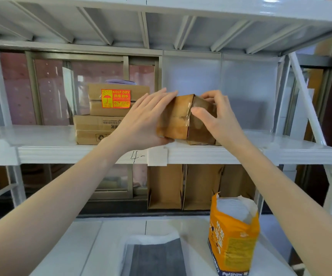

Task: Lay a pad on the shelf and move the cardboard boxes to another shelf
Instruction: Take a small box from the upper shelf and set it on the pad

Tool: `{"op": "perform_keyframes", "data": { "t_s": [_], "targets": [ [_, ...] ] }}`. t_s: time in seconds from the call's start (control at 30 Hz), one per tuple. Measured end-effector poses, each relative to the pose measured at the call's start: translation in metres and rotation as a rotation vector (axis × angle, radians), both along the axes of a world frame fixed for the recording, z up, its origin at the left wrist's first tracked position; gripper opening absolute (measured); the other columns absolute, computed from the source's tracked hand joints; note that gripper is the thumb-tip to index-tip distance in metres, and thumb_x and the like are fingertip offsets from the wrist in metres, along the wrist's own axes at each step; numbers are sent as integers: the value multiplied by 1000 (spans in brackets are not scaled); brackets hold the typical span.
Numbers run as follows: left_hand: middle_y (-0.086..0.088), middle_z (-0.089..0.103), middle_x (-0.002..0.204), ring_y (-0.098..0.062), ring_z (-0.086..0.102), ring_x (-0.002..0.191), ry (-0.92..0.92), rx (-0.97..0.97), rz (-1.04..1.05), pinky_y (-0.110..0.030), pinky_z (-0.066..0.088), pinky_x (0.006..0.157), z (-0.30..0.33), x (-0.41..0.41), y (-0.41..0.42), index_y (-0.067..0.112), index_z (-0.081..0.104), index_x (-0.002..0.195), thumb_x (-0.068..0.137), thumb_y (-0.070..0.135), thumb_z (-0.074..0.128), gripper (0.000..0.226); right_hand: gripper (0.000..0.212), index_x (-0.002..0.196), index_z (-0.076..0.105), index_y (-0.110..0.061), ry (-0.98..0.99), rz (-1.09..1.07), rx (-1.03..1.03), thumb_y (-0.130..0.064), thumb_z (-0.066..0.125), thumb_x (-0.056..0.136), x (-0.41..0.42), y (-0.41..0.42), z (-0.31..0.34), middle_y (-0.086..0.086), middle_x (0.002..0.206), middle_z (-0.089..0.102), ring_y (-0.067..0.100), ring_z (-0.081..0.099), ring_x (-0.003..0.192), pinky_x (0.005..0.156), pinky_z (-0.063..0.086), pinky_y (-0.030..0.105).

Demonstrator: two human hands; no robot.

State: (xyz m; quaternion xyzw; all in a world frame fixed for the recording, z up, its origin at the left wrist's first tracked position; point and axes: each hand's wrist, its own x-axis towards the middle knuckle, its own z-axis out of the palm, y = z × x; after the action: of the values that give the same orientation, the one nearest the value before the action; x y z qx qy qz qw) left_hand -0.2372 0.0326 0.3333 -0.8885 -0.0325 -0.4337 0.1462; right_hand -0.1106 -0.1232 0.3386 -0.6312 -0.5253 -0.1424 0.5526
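My left hand [141, 120] and right hand [219, 118] clamped on one taped box [183, 120], two stacked boxes [105, 114] beside, one pad [157, 255] below, one orange bag [233, 238]

Orange pad bag [233, 236] stood open, below the right hand, white sheets showing at top. Window frame [77, 58] sat behind the rack, left of both hands. Handwritten "4-" label [138, 156] just under them.

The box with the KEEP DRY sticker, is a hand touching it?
No, both hands hold the taped box; the stickered box sits untouched behind the left hand.
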Motion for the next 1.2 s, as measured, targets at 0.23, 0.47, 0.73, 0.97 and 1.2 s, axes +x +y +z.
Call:
{"op": "perform_keyframes", "data": {
  "t_s": [0.23,0.47,0.73,0.97,1.2],
  "targets": [
    [6,35,141,-11,33,128,153,-197,-14,-37,24,106,-44,-46,-5,26,20,146,60,69,68,108,63,133,34,-24,-39,85,-178,-52,56,81,-16,-17,-27,-2,138,39,11,38,127,107,37,39],
    [11,33,143,-6,28,127,309,-409,1,-35,25,110,-91,-76,5,31,20,145,56,75,64,108,101,144,11,-35,-117,223,-540,-54,71,65,-36,-15,-75,-9,151,27,-4,26,126,92,26,9],
    [11,33,145,-8,30,130,516,-434,58,-31,20,109,-153,-75,20,31,19,147,58,74,66,109,108,146,9,-34,-141,149,-751,-59,73,62,-43,3,-143,-7,154,19,10,20,141,115,26,42],
    [10,28,152,-11,25,138,669,-540,78,-35,15,116,-212,-53,33,32,16,148,58,72,68,111,91,140,25,-22,-36,160,-817,-42,78,68,-31,20,-200,-5,138,37,5,39,115,92,33,18],
    [14,13,157,-9,14,143,608,-720,43,-34,13,117,-273,-32,62,35,9,148,62,62,73,110,87,137,31,-19,205,88,-794,-34,81,66,7,53,-273,-1,135,42,6,39,113,90,33,19]
  ]
}}
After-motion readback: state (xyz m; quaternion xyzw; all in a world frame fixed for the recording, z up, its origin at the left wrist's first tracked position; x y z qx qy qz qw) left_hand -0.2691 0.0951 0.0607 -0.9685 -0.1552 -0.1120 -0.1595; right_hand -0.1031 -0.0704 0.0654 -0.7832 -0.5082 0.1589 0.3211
